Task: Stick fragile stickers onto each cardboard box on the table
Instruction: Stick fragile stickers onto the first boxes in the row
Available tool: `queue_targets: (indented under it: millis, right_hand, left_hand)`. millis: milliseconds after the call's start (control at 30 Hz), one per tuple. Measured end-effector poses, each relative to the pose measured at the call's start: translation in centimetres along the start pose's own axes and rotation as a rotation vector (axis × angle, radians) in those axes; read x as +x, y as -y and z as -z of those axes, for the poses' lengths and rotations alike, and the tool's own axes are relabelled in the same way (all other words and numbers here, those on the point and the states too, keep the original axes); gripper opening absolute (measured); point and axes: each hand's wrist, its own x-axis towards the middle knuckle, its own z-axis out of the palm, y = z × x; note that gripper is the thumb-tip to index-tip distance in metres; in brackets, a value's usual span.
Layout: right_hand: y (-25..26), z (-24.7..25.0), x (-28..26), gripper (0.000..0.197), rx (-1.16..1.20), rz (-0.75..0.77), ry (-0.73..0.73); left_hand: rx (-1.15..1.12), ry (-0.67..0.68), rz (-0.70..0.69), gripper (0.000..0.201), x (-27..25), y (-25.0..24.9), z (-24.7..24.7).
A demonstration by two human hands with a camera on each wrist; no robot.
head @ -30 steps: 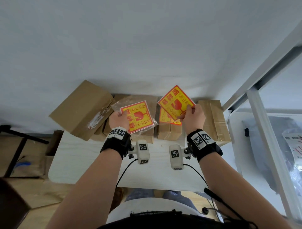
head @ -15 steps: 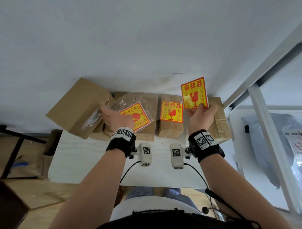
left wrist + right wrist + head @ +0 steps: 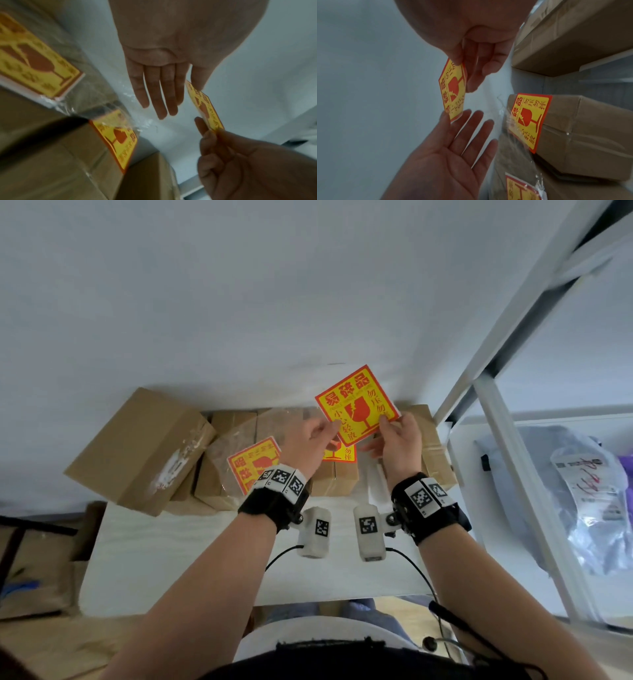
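- right hand [image 3: 399,446] pinched fragile sticker [image 3: 356,405] above boxes [image 3: 233,422] at far edge of the table [image 3: 154,559]
- left hand [image 3: 308,443], fingers straight, touched its corner
- likely step: peeling backing; next move called for a bare box [image 3: 438,453]

Soft, diffuse light fills the head view: the pale wall [image 3: 239,285] is bright with barely a shadow, and the raised sticker [image 3: 356,405] reads crisp. The white frame [image 3: 501,440] leans and bows near the edge, the lens stretching things. Both wrist views are dimmer and grainy. From the left wrist the right hand [image 3: 248,169] sits in shade, the bagged stickers [image 3: 34,58] smear out of focus, and the plastic wrap [image 3: 54,104] glints
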Motion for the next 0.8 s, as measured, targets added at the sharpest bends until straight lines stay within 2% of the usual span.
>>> queue_targets:
  millis: [67, 167, 300, 367, 433, 500, 567, 633, 700, 800]
  right_hand:
    - [-0.2, 0.7, 0.1, 0.009, -0.001, 0.005, 0.015]
    - [-0.8, 2.0, 0.5, 0.008, -0.071, 0.017, 0.013]
    - [-1.4, 3.7, 1.2, 0.014, -0.176, 0.024, 0.014]
    - [-1.6, 4.3, 1.3, 0.017, -0.184, -0.002, 0.036]
    - [-1.8, 4.7, 1.3, 0.019, -0.193, -0.009, 0.049]
    - [-1.9, 4.9, 1.4, 0.020, -0.198, -0.001, 0.044]
    - [-1.9, 5.1, 1.4, 0.019, -0.185, 0.010, 0.049]
    - [-1.8, 5.2, 1.4, 0.019, -0.168, 0.026, 0.087]
    - [-1.5, 5.4, 1.2, 0.019, -0.156, 0.042, 0.146]
    - [-1.5, 5.7, 1.2, 0.017, -0.166, 0.042, 0.196]
  left_hand:
    - [-0.049, 0.033, 0.039, 0.020, 0.0, -0.7, -1.0]
    - [-0.056, -0.008, 0.079, 0.014, 0.3, -0.9, -1.8]
    - [0.023, -0.045, 0.064, 0.007, 0.7, -0.8, -2.3]
    - [0.082, -0.066, 0.091, 0.018, 1.1, -0.6, -2.7]
    - [0.202, -0.149, 0.090, 0.042, 1.4, -0.3, -3.1]
    - [0.385, -0.216, -0.007, 0.060, 1.3, -0.2, -3.6]
    - [0.464, -0.193, -0.144, 0.050, 1.0, -0.5, -4.2]
    - [0.393, -0.114, -0.236, 0.032, 0.9, -1.1, -4.9]
    - [0.326, -0.021, -0.282, 0.025, 0.7, -1.6, -5.6]
    - [0.297, 0.033, -0.314, 0.022, 0.7, -2.1, -6.5]
